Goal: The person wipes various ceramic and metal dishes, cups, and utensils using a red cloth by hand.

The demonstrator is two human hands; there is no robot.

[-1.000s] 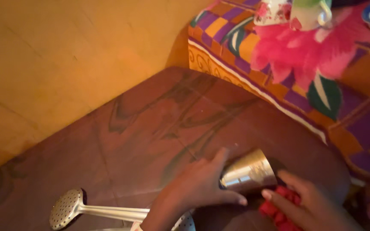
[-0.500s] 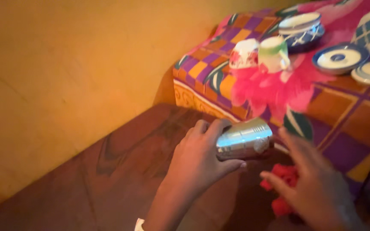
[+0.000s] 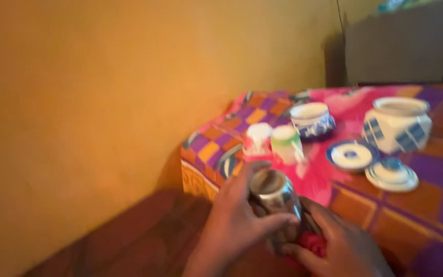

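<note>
Steel glints at the bottom centre, where a shiny metal tumbler (image 3: 275,197) stands roughly upright between both hands, its open mouth facing up. The left hand (image 3: 237,220) is wrapped around the tumbler's left side, thumb across the front and fingers curled over the rim at the back. The right hand (image 3: 337,243) is closed beneath and to the right of the tumbler, pressing a red cloth (image 3: 311,243) against its lower part; only a small patch of the cloth shows between the fingers. The tumbler is held at the near edge of a desk covered by a bright checked cloth with a pink flower print (image 3: 437,205). Just beyond it stand two upturned cups, one pinkish-white (image 3: 258,138) and one green-and-white (image 3: 286,144). Farther back sit a blue-and-white bowl (image 3: 311,119), a saucer (image 3: 351,154), a lid (image 3: 391,174) and a white pot with blue squares (image 3: 400,124). An ochre wall (image 3: 103,102) fills the left. The picture is blurred.
</note>
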